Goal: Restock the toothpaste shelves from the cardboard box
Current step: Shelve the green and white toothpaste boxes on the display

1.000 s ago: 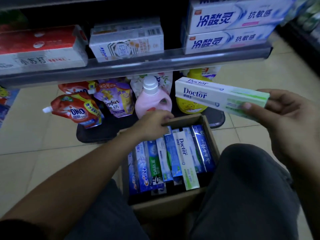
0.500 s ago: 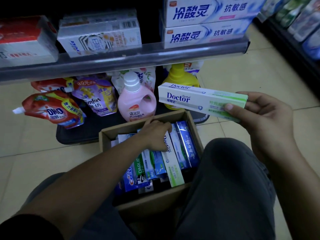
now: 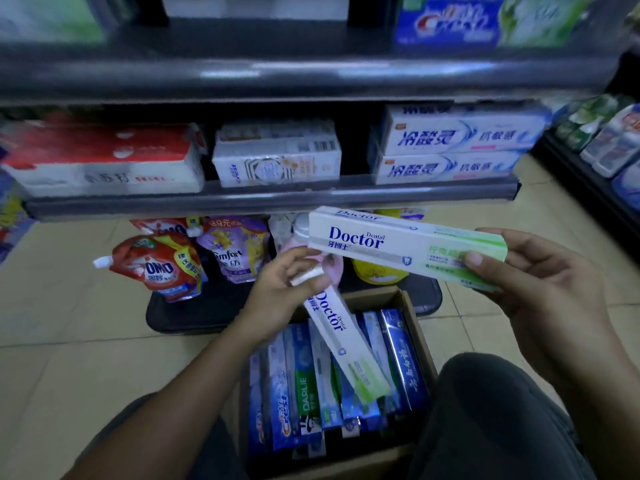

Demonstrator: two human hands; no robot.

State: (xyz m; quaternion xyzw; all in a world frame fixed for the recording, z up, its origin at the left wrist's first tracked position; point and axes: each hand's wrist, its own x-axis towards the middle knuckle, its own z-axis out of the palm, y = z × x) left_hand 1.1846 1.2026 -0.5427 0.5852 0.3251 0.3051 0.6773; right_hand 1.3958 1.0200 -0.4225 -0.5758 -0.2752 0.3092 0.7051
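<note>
1. I judge the job well short of half done. Two cartons are out and in my hands, neither is on a shelf yet, and the cardboard box (image 3: 414,327) between my knees looks nearly full.
2. My right hand (image 3: 540,271) grips one Doctor toothpaste carton (image 3: 398,247) by its green end, thumb on the front face. The carton lies level, just below the lower shelf (image 3: 270,199).
3. My left hand (image 3: 277,292) pinches the top end of a second Doctor carton (image 3: 343,344). It slants down, its green end over the packed rows in the box.
4. The box holds cartons standing on edge, side by side: a Crest carton (image 3: 282,410), a green Darlie carton (image 3: 306,396), a dark blue carton (image 3: 401,358) by the right wall, and several more between them.
5. The lower shelf carries red-and-white cartons (image 3: 104,161), a white stack (image 3: 277,157) and blue-and-white cartons (image 3: 450,143), with dark gaps between the stacks.
6. On the black floor tray (image 3: 173,320) lie an OMO pouch (image 3: 156,268) and a Comfort pouch (image 3: 235,251); these are not toothpaste.
</note>
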